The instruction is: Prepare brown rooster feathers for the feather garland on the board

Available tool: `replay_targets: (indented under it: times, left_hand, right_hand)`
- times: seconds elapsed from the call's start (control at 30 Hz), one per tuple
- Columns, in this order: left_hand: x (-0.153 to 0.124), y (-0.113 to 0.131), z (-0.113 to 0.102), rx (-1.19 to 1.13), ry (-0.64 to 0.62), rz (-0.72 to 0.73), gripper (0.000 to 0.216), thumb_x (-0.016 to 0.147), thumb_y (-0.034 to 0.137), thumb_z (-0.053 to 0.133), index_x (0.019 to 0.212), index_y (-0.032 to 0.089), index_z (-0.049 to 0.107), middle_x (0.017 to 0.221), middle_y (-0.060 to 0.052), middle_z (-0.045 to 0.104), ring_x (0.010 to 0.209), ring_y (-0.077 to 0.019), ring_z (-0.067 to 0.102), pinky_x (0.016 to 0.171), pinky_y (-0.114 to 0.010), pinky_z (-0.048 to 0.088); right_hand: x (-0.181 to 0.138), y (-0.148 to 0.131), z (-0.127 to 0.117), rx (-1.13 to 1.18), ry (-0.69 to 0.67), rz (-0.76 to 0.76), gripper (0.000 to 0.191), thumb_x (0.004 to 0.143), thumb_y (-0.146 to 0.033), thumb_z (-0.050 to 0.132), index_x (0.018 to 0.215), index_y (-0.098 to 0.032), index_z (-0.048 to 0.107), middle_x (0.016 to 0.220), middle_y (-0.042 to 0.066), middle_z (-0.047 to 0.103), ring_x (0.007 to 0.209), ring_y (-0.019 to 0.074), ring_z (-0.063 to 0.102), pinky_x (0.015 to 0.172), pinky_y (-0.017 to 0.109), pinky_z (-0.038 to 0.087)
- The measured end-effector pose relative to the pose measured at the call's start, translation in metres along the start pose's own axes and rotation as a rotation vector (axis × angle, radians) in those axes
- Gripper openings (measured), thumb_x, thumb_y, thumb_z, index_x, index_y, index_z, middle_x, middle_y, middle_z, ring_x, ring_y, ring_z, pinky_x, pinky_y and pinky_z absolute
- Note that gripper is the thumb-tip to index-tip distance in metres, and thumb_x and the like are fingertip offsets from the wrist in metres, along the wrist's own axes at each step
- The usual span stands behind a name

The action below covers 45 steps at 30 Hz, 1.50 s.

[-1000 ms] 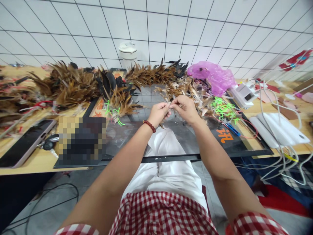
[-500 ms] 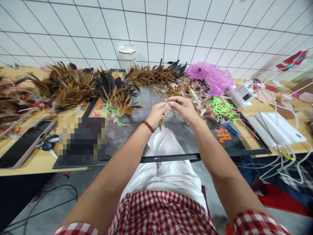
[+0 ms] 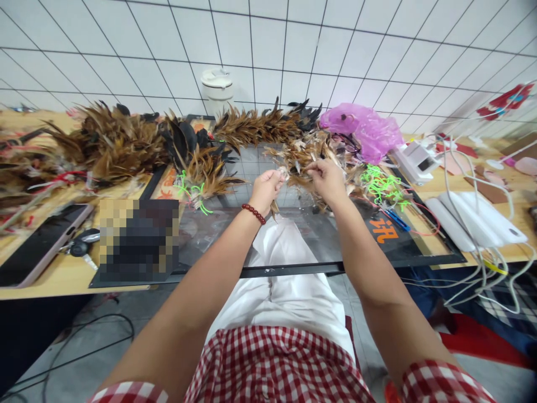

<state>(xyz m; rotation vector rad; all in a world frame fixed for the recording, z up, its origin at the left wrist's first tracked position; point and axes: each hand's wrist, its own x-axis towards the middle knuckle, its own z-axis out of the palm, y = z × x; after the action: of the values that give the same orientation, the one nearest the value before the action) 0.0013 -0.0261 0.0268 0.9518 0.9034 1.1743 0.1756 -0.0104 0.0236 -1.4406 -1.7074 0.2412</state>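
Observation:
My left hand, with a beaded bracelet at the wrist, is closed on a small bunch of feathers. Brown tips hang below the fist and pale ends stick out by the thumb. To its right, apart from it, my right hand has thumb and fingers drawn together at the edge of a heap of loose brown and cream feathers. What those fingers hold, if anything, is too small to make out. Left of my hands lies a bundle of brown and black feathers with green ties.
A long feather garland lies at the back, near a white cup. More feathers cover the left. Rightward are a pink plastic bag, green strings, a blue tool and white cables. A phone and keys lie at left.
My right hand has moved right, away from my left hand, to the heap of loose feathers. My left hand has stayed nearly in place with its bunch.

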Motion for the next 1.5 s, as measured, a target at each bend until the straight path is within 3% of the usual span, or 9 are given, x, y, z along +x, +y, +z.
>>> replay_targets:
  times: [0.13, 0.23, 0.43, 0.6, 0.77, 0.97, 1.07, 1.33, 1.5]
  left_hand:
    - [0.001, 0.000, -0.001, -0.009, 0.038, -0.006, 0.027, 0.086, 0.032, 0.057, 0.066, 0.015, 0.050, 0.049, 0.007, 0.036, 0.037, -0.0013, 0.024, 0.037, -0.015, 0.014]
    - [0.001, 0.001, -0.001, -0.009, 0.043, -0.004, 0.028, 0.086, 0.033, 0.058, 0.067, 0.015, 0.050, 0.049, 0.007, 0.036, 0.037, -0.0012, 0.024, 0.037, -0.014, 0.015]
    - [0.001, 0.000, -0.001, -0.070, 0.002, -0.064, 0.024, 0.088, 0.026, 0.054, 0.068, 0.014, 0.050, 0.052, 0.006, 0.040, 0.038, -0.0012, 0.029, 0.036, -0.014, 0.018]
    - [0.001, 0.000, -0.001, -0.228, -0.049, -0.132, 0.023, 0.082, 0.028, 0.064, 0.070, 0.014, 0.050, 0.072, 0.000, 0.058, 0.049, -0.0034, 0.048, 0.042, -0.015, 0.034]
    - [0.006, 0.001, -0.004, -0.358, 0.030, -0.122, 0.020, 0.083, 0.025, 0.063, 0.072, 0.015, 0.051, 0.066, 0.002, 0.056, 0.053, -0.0060, 0.053, 0.053, -0.018, 0.045]
    - [0.006, -0.001, -0.004, -0.287, 0.019, -0.060, 0.026, 0.083, 0.033, 0.063, 0.070, 0.015, 0.049, 0.059, 0.004, 0.051, 0.048, -0.0047, 0.048, 0.052, -0.018, 0.044]
    - [0.004, -0.002, -0.001, -0.234, -0.004, -0.045, 0.028, 0.082, 0.034, 0.064, 0.068, 0.015, 0.050, 0.058, 0.004, 0.051, 0.047, -0.0048, 0.047, 0.051, -0.018, 0.043]
    - [0.002, -0.005, 0.003, -0.131, 0.008, -0.044, 0.024, 0.082, 0.031, 0.063, 0.069, 0.014, 0.053, 0.062, 0.001, 0.059, 0.051, -0.0072, 0.054, 0.052, -0.019, 0.045]
    - [0.001, -0.006, 0.004, -0.006, -0.069, -0.010, 0.022, 0.082, 0.030, 0.063, 0.069, 0.012, 0.058, 0.058, 0.000, 0.059, 0.048, -0.0066, 0.052, 0.049, -0.018, 0.041]
  right_hand:
    - [-0.004, 0.003, -0.004, -0.335, -0.107, -0.033, 0.018, 0.077, -0.029, 0.060, 0.087, -0.019, 0.071, 0.092, 0.009, 0.063, 0.090, 0.0239, 0.057, 0.081, 0.037, 0.043]
    - [-0.005, -0.001, -0.006, -0.392, -0.183, -0.022, 0.016, 0.073, -0.031, 0.064, 0.078, -0.018, 0.071, 0.085, 0.008, 0.062, 0.086, 0.0237, 0.057, 0.079, 0.037, 0.042]
    - [0.003, -0.007, -0.002, 0.334, 0.015, 0.109, 0.016, 0.083, -0.032, 0.055, 0.081, -0.018, 0.063, 0.067, 0.000, 0.060, 0.062, 0.0134, 0.055, 0.063, 0.028, 0.045]
    - [-0.008, -0.023, 0.008, 0.374, 0.033, -0.143, 0.014, 0.083, -0.034, 0.060, 0.082, -0.022, 0.067, 0.084, 0.003, 0.066, 0.083, 0.0176, 0.061, 0.080, 0.033, 0.049]
    - [-0.021, -0.036, 0.011, 0.235, -0.193, -0.368, 0.017, 0.084, -0.038, 0.061, 0.086, -0.025, 0.071, 0.099, 0.007, 0.069, 0.095, 0.0201, 0.062, 0.090, 0.035, 0.047]
    - [-0.017, -0.032, 0.019, 0.444, -0.013, -0.059, 0.030, 0.080, -0.048, 0.063, 0.090, -0.021, 0.069, 0.086, 0.004, 0.068, 0.074, 0.0155, 0.059, 0.072, 0.030, 0.050]
    - [-0.012, -0.028, 0.022, 0.610, -0.060, 0.039, 0.039, 0.073, -0.053, 0.068, 0.094, -0.020, 0.067, 0.086, 0.003, 0.068, 0.072, 0.0140, 0.059, 0.069, 0.029, 0.050]
    - [-0.013, -0.036, 0.014, 0.787, -0.217, 0.061, 0.033, 0.071, -0.052, 0.071, 0.073, -0.020, 0.062, 0.066, 0.000, 0.063, 0.061, 0.0147, 0.059, 0.064, 0.032, 0.051]
    - [-0.012, -0.031, 0.017, 0.623, -0.083, -0.026, 0.025, 0.073, -0.045, 0.070, 0.072, -0.021, 0.067, 0.069, 0.001, 0.061, 0.069, 0.0146, 0.059, 0.071, 0.031, 0.049]
